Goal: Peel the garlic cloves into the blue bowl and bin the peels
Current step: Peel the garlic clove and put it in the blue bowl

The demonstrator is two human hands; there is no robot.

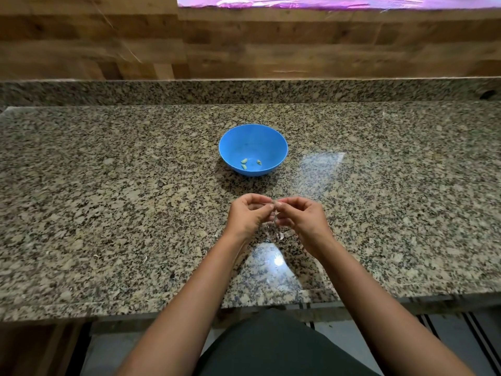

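no readable text, labels, brands or numbers, blue bowl [253, 149] unmarked, granite counter [108, 199] unmarked

The bowl [253, 137] at the centre of the frame is bright blue; the cloves [244, 160] in it look pale greenish yellow. The counter [108, 172] is speckled granite, beige flecked with black and grey. Across the top, the wall [244, 44] shows brown wood planks in mixed tones under a glossy pink-purple strip [298, 1].

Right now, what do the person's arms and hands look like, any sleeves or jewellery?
Both forearms are bare, no sleeves in view. The left hand and right hand show no gloves, rings or watch. Dark clothing shows below.
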